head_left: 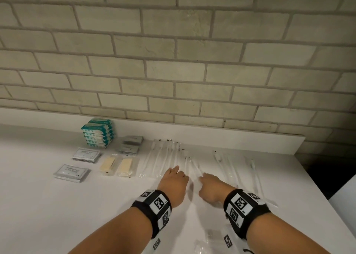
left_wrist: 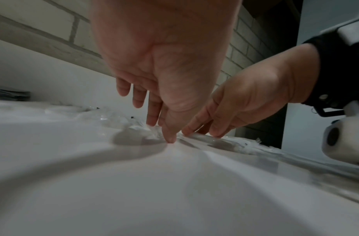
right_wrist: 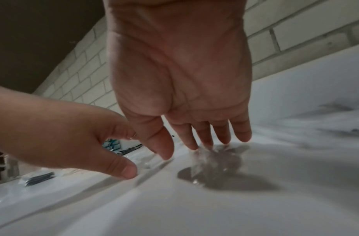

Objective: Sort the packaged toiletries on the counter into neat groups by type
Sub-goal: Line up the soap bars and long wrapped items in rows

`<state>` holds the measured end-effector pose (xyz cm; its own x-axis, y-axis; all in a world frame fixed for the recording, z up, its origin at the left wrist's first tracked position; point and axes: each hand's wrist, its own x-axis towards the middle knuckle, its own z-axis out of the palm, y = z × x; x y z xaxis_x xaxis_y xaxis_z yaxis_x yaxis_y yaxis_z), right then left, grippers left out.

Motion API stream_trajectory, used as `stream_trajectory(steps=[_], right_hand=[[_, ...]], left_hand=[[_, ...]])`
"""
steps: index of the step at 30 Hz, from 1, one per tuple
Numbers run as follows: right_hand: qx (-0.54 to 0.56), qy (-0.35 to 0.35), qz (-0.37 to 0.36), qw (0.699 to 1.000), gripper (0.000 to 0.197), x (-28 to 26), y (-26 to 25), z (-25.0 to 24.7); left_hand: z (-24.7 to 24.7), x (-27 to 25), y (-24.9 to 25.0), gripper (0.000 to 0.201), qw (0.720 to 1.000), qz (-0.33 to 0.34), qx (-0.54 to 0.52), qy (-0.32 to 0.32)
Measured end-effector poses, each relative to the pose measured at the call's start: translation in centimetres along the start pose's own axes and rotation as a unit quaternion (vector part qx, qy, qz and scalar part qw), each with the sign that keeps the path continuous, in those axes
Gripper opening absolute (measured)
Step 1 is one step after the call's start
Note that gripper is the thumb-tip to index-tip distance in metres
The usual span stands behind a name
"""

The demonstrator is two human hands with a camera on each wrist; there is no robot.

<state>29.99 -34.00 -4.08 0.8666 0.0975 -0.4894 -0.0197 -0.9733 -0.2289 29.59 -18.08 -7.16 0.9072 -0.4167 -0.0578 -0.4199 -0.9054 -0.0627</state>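
Clear-wrapped toothbrushes (head_left: 165,157) lie in a row by the back ledge, with looser ones (head_left: 237,167) spread to the right. My left hand (head_left: 174,175) hovers at the row's near end, fingers (left_wrist: 152,115) straight and pointing down and the thumb tip touching the counter. My right hand (head_left: 207,181) is just right of it, its straight fingertips (right_wrist: 204,140) resting on a clear wrapper (right_wrist: 210,161). Neither hand holds anything. Further left are stacked teal packs (head_left: 98,133), grey sachets (head_left: 131,144), white sachets (head_left: 86,154) and two yellow items in clear packs (head_left: 117,166).
The white counter (head_left: 57,205) ends at a drop on the right (head_left: 316,194). A low ledge (head_left: 240,136) and a brick wall run behind it. One clear packet (head_left: 208,242) lies between my forearms, and a long one (head_left: 268,200) lies under my right wrist.
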Motion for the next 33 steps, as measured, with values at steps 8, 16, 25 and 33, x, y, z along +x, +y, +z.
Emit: stream_trajectory(steps=[8, 16, 25, 33], right_hand=[[0.024, 0.031, 0.059, 0.998, 0.053, 3.7, -3.1, -1.4], [0.033, 0.086, 0.089, 0.992, 0.047, 5.3, -2.3, -2.2], [0.201, 0.071, -0.006, 0.977, 0.056, 5.7, -3.1, -2.7], [0.003, 0.14, 0.129, 0.982, 0.044, 3.9, 3.2, -5.5]], left_hand=[[-0.1, 1.9, -1.9, 0.058, 0.999, -0.019, -0.041, -0.004], [0.0, 2.7, -3.1, 0.052, 0.995, -0.021, -0.094, -0.015], [-0.1, 2.9, -3.2, 0.06, 0.991, -0.029, -0.116, -0.061], [-0.8, 2.8, -1.6, 0.072, 0.985, 0.042, -0.139, -0.094]])
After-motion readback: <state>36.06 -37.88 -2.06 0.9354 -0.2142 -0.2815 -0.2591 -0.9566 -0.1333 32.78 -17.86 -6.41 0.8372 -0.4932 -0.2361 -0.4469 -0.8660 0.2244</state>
